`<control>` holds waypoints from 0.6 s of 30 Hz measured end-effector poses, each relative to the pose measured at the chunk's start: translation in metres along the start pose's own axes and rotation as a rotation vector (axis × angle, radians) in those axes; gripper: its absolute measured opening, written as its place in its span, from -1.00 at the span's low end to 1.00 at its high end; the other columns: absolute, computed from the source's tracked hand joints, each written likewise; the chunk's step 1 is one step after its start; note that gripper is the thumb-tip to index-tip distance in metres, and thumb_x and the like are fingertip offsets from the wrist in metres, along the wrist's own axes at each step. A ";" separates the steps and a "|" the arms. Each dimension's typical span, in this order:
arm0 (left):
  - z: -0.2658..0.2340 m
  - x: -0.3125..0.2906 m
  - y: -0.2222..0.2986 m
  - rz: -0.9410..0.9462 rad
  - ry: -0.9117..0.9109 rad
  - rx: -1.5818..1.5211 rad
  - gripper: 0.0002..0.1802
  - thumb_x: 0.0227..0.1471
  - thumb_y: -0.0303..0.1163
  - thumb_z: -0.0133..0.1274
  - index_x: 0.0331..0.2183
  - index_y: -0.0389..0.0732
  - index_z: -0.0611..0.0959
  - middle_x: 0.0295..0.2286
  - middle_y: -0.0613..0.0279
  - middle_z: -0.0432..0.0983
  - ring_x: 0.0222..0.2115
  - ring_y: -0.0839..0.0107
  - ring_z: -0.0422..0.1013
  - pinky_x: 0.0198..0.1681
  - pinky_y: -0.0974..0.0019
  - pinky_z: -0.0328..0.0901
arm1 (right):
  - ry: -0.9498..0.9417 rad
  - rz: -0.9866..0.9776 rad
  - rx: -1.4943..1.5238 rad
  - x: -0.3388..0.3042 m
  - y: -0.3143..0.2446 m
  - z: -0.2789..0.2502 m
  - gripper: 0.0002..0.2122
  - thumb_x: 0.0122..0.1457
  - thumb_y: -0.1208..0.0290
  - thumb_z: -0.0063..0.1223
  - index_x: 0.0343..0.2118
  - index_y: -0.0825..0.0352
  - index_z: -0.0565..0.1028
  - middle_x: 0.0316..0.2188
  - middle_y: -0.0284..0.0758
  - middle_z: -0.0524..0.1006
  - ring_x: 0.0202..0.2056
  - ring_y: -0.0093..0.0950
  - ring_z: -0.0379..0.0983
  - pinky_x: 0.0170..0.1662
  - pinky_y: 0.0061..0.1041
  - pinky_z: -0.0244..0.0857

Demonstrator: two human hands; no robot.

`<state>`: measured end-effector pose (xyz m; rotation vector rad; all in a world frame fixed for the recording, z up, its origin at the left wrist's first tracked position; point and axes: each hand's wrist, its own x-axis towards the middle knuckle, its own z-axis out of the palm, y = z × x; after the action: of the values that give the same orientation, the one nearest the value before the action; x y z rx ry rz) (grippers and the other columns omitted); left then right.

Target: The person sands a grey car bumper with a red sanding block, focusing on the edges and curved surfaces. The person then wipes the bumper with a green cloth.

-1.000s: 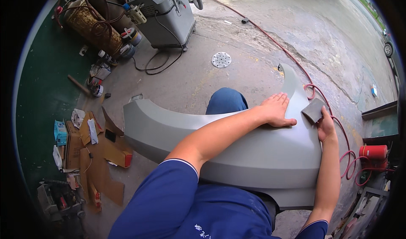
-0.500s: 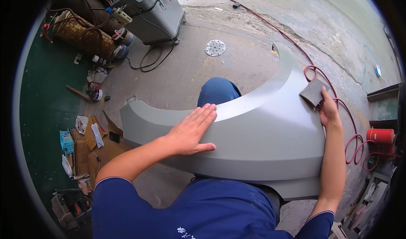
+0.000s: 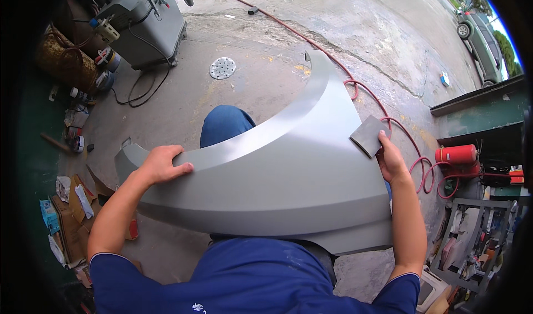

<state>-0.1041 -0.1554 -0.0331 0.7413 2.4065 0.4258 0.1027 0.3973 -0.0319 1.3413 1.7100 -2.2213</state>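
Observation:
A grey car fender (image 3: 277,169) lies across my lap, its curved wheel arch turned away from me. At the left part of the arch, my left hand (image 3: 162,165) grips the fender, thumb on the outer face and fingers curled over the edge. My right hand (image 3: 392,157) is by the fender's right edge, closed on a flat grey sanding pad (image 3: 368,135). The pad's lower corner overlaps the panel in view; whether it touches cannot be made out. My bent knee (image 3: 225,124) shows beyond the arch.
A red hose (image 3: 311,38) runs along the floor past the fender's right side. A grey wheeled machine (image 3: 139,25) stands at far left, near a round metal plate (image 3: 222,68). Cardboard (image 3: 69,225) lies at left, a red cylinder (image 3: 456,154) at right. A car (image 3: 482,44) is outside.
My left hand has slid left along the arch, from lying flat to gripping the edge. The view has swung right, bringing the car outside into sight. My right hand still holds the pad.

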 end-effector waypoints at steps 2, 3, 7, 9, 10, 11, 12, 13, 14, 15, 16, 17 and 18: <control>0.003 0.000 0.006 0.050 0.044 -0.039 -0.28 -0.05 0.21 0.21 -0.17 -0.32 0.67 -0.26 -0.12 0.63 -0.18 -0.07 0.54 -0.07 0.06 0.41 | 0.011 -0.036 -0.025 -0.023 0.006 -0.003 -0.53 0.45 0.04 -0.12 0.05 0.43 0.50 -0.05 -0.22 0.59 -0.07 -0.43 0.51 0.06 -0.45 0.36; 0.004 0.004 0.009 0.075 0.076 -0.081 -0.27 -0.08 0.20 0.24 -0.17 -0.33 0.66 -0.29 -0.13 0.64 -0.19 -0.05 0.56 -0.07 0.06 0.41 | 0.020 -0.055 -0.032 -0.034 0.009 -0.006 -0.53 0.45 0.05 -0.13 0.04 0.45 0.50 -0.06 -0.23 0.60 -0.08 -0.45 0.51 0.05 -0.47 0.36; 0.001 0.016 0.032 -0.007 -0.024 -0.140 -0.26 -0.14 0.22 0.30 -0.25 -0.33 0.66 -0.35 -0.14 0.63 -0.26 0.03 0.58 -0.16 0.10 0.42 | 0.033 -0.072 -0.141 -0.063 0.021 -0.015 -0.52 0.44 0.03 -0.11 -0.24 0.44 0.62 -0.30 -0.32 0.64 -0.29 -0.56 0.50 -0.13 -0.55 0.36; 0.001 0.017 0.033 -0.050 -0.044 -0.180 -0.26 -0.17 0.23 0.33 -0.30 -0.34 0.66 -0.39 -0.13 0.62 -0.30 0.08 0.58 -0.21 0.13 0.42 | 0.064 -0.130 -0.305 -0.070 0.034 -0.020 -0.48 0.43 -0.01 -0.10 -0.34 0.44 0.63 -0.38 -0.38 0.61 -0.37 -0.62 0.42 -0.23 -0.57 0.31; -0.001 0.017 0.035 -0.056 -0.043 -0.163 -0.25 -0.18 0.24 0.33 -0.33 -0.34 0.66 -0.40 -0.13 0.62 -0.32 0.09 0.57 -0.22 0.13 0.41 | 0.057 -0.148 -0.355 -0.074 0.035 -0.018 -0.46 0.43 -0.03 -0.11 -0.38 0.44 0.62 -0.41 -0.41 0.59 -0.39 -0.64 0.39 -0.27 -0.57 0.30; -0.003 0.018 0.036 -0.064 -0.041 -0.147 -0.25 -0.19 0.26 0.33 -0.35 -0.34 0.65 -0.41 -0.13 0.61 -0.33 0.10 0.57 -0.24 0.14 0.40 | 0.041 -0.155 -0.386 -0.074 0.036 -0.020 -0.47 0.43 -0.01 -0.11 -0.36 0.44 0.62 -0.41 -0.41 0.59 -0.39 -0.64 0.40 -0.26 -0.56 0.31; -0.004 0.019 0.039 -0.071 -0.039 -0.134 -0.24 -0.19 0.27 0.33 -0.38 -0.34 0.65 -0.42 -0.12 0.61 -0.35 0.12 0.56 -0.25 0.15 0.40 | 0.027 -0.161 -0.420 -0.072 0.040 -0.025 -0.48 0.44 0.00 -0.11 -0.34 0.45 0.62 -0.41 -0.41 0.60 -0.38 -0.64 0.42 -0.26 -0.56 0.32; -0.006 0.020 0.042 -0.067 -0.062 -0.125 -0.23 -0.19 0.28 0.32 -0.38 -0.35 0.65 -0.42 -0.12 0.61 -0.35 0.12 0.56 -0.25 0.14 0.40 | 0.014 -0.164 -0.459 -0.069 0.044 -0.029 -0.49 0.44 0.02 -0.10 -0.33 0.45 0.62 -0.41 -0.41 0.60 -0.38 -0.63 0.44 -0.25 -0.56 0.33; -0.010 0.022 0.045 -0.064 -0.084 -0.116 -0.22 -0.19 0.30 0.31 -0.38 -0.36 0.66 -0.42 -0.11 0.60 -0.35 0.12 0.55 -0.25 0.14 0.40 | 0.038 -0.182 -0.470 -0.067 0.048 -0.031 -0.47 0.44 0.00 -0.11 -0.36 0.46 0.62 -0.45 -0.42 0.57 -0.40 -0.64 0.40 -0.27 -0.56 0.31; -0.015 0.024 0.049 -0.064 -0.101 -0.111 -0.21 -0.18 0.31 0.31 -0.38 -0.37 0.66 -0.43 -0.10 0.60 -0.35 0.12 0.55 -0.25 0.14 0.39 | 0.060 -0.203 -0.487 -0.063 0.049 -0.029 -0.44 0.43 -0.02 -0.11 -0.39 0.47 0.61 -0.48 -0.44 0.55 -0.41 -0.65 0.37 -0.29 -0.56 0.29; -0.021 0.025 0.054 -0.063 -0.109 -0.108 -0.19 -0.17 0.32 0.30 -0.37 -0.38 0.66 -0.43 -0.09 0.60 -0.35 0.13 0.55 -0.25 0.14 0.39 | 0.080 -0.225 -0.503 -0.062 0.047 -0.028 -0.42 0.43 -0.04 -0.12 -0.43 0.48 0.61 -0.51 -0.46 0.52 -0.42 -0.66 0.33 -0.30 -0.56 0.27; -0.029 0.025 0.060 -0.063 -0.117 -0.104 -0.18 -0.17 0.33 0.28 -0.35 -0.39 0.67 -0.43 -0.08 0.60 -0.35 0.13 0.55 -0.25 0.14 0.39 | 0.119 -0.240 -0.502 -0.062 0.046 -0.027 -0.43 0.43 -0.03 -0.11 -0.43 0.47 0.61 -0.51 -0.45 0.52 -0.42 -0.65 0.33 -0.30 -0.55 0.27; -0.038 0.024 0.067 -0.070 -0.122 -0.099 -0.16 -0.16 0.34 0.27 -0.34 -0.40 0.68 -0.43 -0.07 0.60 -0.35 0.14 0.55 -0.25 0.14 0.39 | 0.113 -0.233 -0.517 -0.060 0.040 -0.027 -0.44 0.43 -0.03 -0.11 -0.42 0.47 0.61 -0.50 -0.44 0.52 -0.41 -0.65 0.34 -0.30 -0.55 0.28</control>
<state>-0.1164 -0.0929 0.0160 0.6196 2.2730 0.4544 0.1765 0.3762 -0.0258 1.2022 2.3672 -1.6278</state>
